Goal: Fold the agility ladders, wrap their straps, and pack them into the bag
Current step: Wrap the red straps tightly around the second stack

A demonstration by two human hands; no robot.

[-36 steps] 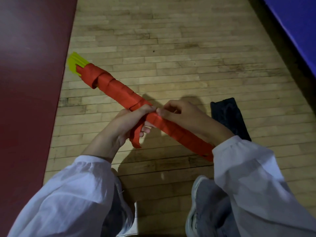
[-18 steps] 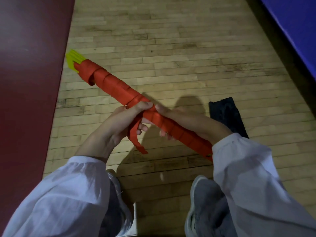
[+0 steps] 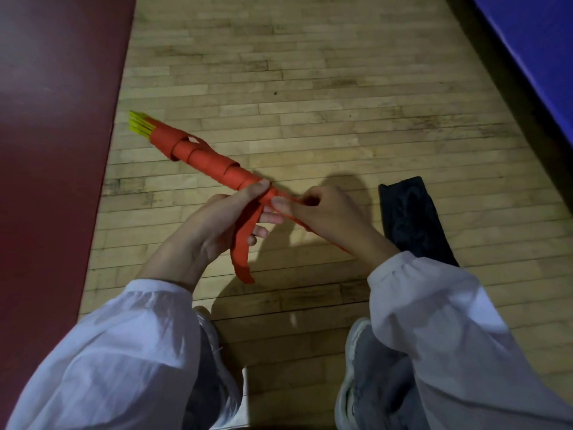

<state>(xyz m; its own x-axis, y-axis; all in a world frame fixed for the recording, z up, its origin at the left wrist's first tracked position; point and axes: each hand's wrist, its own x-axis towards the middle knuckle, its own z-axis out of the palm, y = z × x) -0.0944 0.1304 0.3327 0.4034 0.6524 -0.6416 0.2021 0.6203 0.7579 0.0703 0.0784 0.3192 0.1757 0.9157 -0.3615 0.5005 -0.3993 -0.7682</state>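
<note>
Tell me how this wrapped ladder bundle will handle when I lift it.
Likely stiff: the wrapped ladder bundle runs straight past the left hand without sagging. Its far wraps look slack, so they may slip. The loose strap end hangs limp, probably floppy.

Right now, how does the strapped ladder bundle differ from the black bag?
The ladder bundle is red-wrapped with a yellow end, the bag plain black. The left hand and right hand hold the bundle; the bag lies untouched on the floor. Both are long and narrow.
</note>
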